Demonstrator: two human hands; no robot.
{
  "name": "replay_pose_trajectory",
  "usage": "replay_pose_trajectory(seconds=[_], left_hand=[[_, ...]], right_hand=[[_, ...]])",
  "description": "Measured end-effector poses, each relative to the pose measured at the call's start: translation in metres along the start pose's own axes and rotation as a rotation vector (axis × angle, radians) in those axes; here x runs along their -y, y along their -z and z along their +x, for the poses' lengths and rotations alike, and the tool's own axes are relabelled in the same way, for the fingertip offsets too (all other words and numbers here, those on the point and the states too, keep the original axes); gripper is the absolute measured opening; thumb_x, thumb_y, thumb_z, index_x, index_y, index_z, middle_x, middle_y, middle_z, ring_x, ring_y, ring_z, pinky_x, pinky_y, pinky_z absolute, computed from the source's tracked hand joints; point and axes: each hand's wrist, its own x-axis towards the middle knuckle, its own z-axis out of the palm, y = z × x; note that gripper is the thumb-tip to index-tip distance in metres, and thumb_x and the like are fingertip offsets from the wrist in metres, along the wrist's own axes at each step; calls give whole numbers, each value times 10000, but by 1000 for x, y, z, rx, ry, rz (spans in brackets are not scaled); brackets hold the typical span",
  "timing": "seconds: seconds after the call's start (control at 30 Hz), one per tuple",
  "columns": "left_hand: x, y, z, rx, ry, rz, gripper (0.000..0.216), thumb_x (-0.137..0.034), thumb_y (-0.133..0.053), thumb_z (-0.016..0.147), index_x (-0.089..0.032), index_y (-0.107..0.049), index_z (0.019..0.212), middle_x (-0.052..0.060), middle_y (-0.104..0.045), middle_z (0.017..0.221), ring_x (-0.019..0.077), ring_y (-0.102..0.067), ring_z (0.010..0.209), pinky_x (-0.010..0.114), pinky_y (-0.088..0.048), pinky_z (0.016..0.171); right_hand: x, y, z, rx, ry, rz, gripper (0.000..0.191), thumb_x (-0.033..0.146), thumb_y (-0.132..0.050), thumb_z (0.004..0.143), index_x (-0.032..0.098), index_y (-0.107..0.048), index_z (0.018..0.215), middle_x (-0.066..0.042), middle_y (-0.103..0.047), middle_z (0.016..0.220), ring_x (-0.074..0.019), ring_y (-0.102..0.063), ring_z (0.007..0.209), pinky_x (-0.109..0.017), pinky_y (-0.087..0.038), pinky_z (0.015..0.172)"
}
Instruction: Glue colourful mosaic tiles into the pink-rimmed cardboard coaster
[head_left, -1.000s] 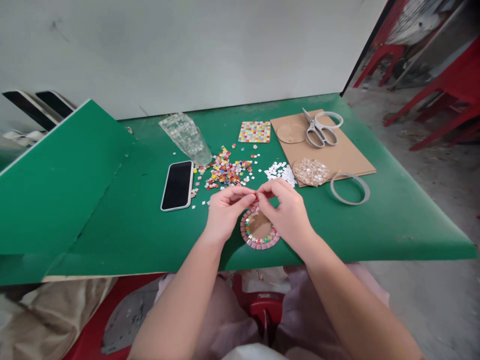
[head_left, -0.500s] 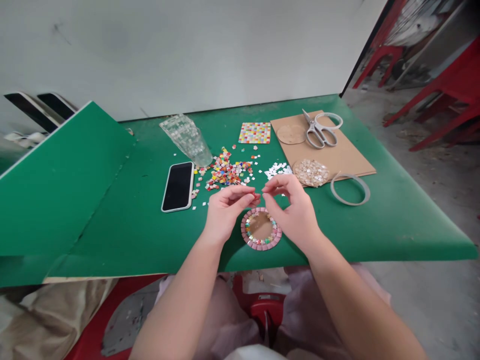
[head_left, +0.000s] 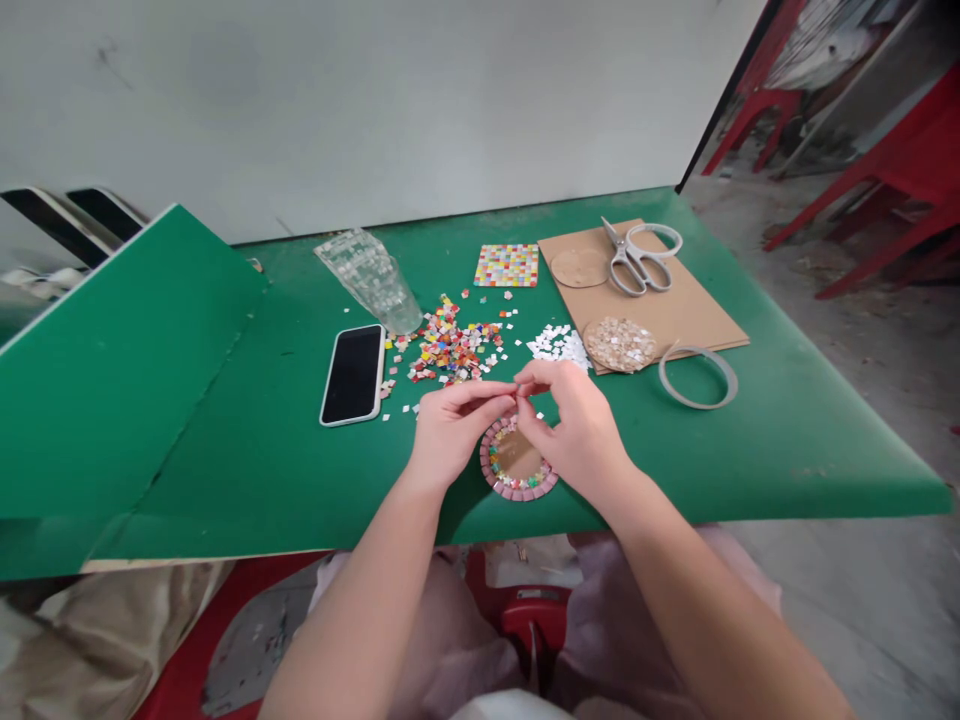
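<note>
Just right of the middle of the frame, the fingertips of the left hand (head_left: 442, 430) and the right hand (head_left: 574, 430) are brought together. A small reddish piece (head_left: 515, 396), mostly hidden, is held in a narrow pinch by the left hand; the right thumb and forefinger are drawn close to it, but whether it is gripped by them too cannot be told.

Just below the fingertips, a round cardboard piece (head_left: 517, 458) is laid on the green worktop (head_left: 795, 440). Its edge is lined with pink tiles (head_left: 520, 493), and within these an inner ring of small coloured pieces (head_left: 529, 483) is set; the brown centre is left bare. Its right edge is partly covered by the right hand.

Beyond the left hand, a pile of coloured tiles (head_left: 454, 345) is scattered, with white tiles (head_left: 559, 345) gathered to its right. Left of the pile, a phone (head_left: 352, 375) is placed, and above it a clear bag (head_left: 371, 275) is seen. A square mosaic (head_left: 507, 266) is set at upper centre. At upper right, scissors (head_left: 631, 257) are rested on a cardboard sheet (head_left: 697, 305), and near its lower edge a pale ring (head_left: 701, 405) is laid.
</note>
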Motion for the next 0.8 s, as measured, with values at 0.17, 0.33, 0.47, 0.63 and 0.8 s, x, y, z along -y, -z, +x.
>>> replay_pose_trajectory(seconds=[0.17,0.33,0.47,0.63,0.8], left_hand=[[-2,-1,-2,29,1,7,156,-258,-750,655,-221,-746,806,21,-743,785,159,-687,715,262,-565,699],[-2,-2,-2,56,-16,24,144,-251,-739,667,-206,-739,805,24,-740,772,152,-684,693,252,-566,667],[-2,-1,-1,87,-21,-36,105,-207,-736,673,-216,-734,777,1,-736,729,125,-684,663,212,-562,648],[-3,0,-1,118,9,-124,85,-188,-736,676,-211,-733,758,-7,-730,691,116,-686,628,190,-560,620],[-3,0,-1,117,16,-161,89,-181,-740,674,-213,-734,756,-9,-730,683,111,-685,615,174,-558,602]], right_hand=[[-2,-1,-1,5,-39,23,316,45,-483,728,236,-458,979,-22,-626,851,-158,-600,743,-302,-482,691],[-2,-2,-3,8,-109,119,334,44,-475,724,240,-433,992,4,-559,779,-145,-570,747,-297,-474,710],[0,0,-3,63,-261,356,360,52,-492,715,250,-394,1001,43,-496,734,-116,-543,714,-285,-470,709],[1,5,-1,146,-445,679,378,60,-517,713,267,-359,987,58,-488,742,-98,-526,712,-273,-459,708],[2,8,2,179,-474,799,373,38,-510,711,263,-355,966,64,-484,722,-93,-507,693,-270,-458,701]])
